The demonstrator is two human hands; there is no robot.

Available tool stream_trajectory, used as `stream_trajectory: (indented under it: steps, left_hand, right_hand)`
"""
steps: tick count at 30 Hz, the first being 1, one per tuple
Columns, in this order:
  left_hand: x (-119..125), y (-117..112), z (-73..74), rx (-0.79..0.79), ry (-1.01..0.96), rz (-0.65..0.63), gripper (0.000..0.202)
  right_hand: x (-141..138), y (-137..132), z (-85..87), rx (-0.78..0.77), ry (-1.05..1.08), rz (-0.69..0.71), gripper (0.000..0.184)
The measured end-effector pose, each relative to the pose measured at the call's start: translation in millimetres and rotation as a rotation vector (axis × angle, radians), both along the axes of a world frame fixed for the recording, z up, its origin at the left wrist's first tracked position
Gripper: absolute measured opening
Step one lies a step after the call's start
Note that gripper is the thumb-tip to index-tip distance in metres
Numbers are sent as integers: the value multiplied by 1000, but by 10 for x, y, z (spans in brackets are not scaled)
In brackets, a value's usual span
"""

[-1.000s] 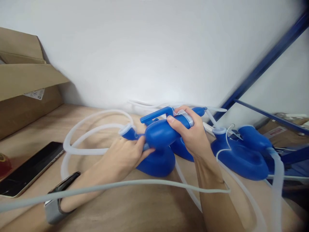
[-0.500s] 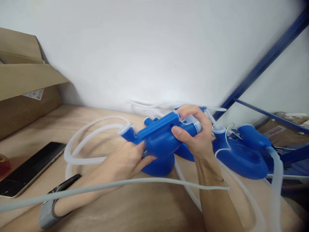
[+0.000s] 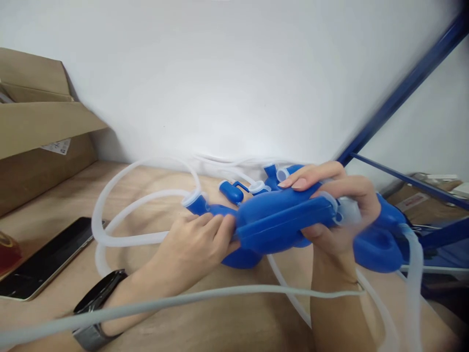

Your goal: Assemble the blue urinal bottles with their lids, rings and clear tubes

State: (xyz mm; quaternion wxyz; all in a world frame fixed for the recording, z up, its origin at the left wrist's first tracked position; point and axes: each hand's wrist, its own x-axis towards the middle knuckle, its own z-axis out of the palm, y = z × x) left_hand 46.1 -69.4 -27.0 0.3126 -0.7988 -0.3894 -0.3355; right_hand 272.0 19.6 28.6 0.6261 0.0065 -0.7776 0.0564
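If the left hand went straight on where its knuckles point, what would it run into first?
Likely the end of the blue container that the right hand holds; the left hand seems right against it, though depth is unclear.

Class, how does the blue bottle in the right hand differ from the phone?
The bottle is blue; the phone has a black face. The bottle is bulky and rounded, the phone thin and flat. The right hand holds the bottle, while the phone lies on the table.

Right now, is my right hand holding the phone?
No, your right hand grips a blue bottle, and the phone lies on the table.
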Motion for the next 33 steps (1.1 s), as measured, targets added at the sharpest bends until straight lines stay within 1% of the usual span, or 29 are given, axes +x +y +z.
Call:
stream_trajectory:
  steps: [3, 6, 10, 14, 16, 18, 20, 21, 22, 24, 25, 26, 27, 28, 30, 31, 33]
  left_hand:
    - [-1, 5, 12, 26, 39, 32, 48]
    - [-23, 21, 7, 42, 62, 71, 42]
    - [-30, 37, 5, 85, 46, 62, 38]
    - [-30, 56, 6, 51, 32, 64, 49]
    - [-49, 75, 7, 27, 22, 87, 57]
    - [-85, 93, 18, 23, 1, 98, 55]
    - [-129, 95, 42, 51, -24, 75, 47]
    - [-149, 85, 55, 81, -41, 47, 43]
    - [-165, 68, 67, 114, -60, 8, 39]
    - [-175, 20, 76, 141, -92, -101, 30]
    - [-171, -4, 73, 106, -119, -150, 24]
    - [-161, -24, 65, 30, -157, -185, 18]
    - [-150, -35, 55, -85, -207, -202, 15]
    - [-141, -35, 45, -222, -273, -205, 16]
    - [-138, -2, 30, -499, -433, -198, 28]
    - [-146, 28, 27, -606, -514, -207, 34]
    - [-180, 95, 25, -750, -662, -241, 42]
  right_hand:
    - [14, 26, -18, -27, 3, -23, 28]
    - [18, 46, -52, -33, 9, -17, 26]
    - [32, 47, -100, -92, 26, -25, 27]
    - [22, 55, -137, -161, 46, -124, 28]
    - [4, 72, -151, -183, 79, -212, 26]
    - [-14, 97, -163, -241, 149, -334, 24]
    - [-28, 127, -171, -324, 235, -450, 26]
    - [-33, 143, -172, -367, 280, -486, 27]
    - [-39, 158, -170, -409, 326, -504, 28]
    - [-55, 181, -155, -493, 424, -484, 31]
    - [-64, 188, -145, -532, 471, -455, 31]
    - [-75, 193, -134, -569, 514, -422, 32]
    - [-86, 196, -124, -603, 554, -385, 33]
    - [-99, 199, -117, -634, 584, -346, 34]
    - [-127, 200, -116, -688, 614, -283, 35]
    - [-144, 199, -122, -706, 620, -260, 36]
    - [-189, 190, -143, -727, 613, -237, 37]
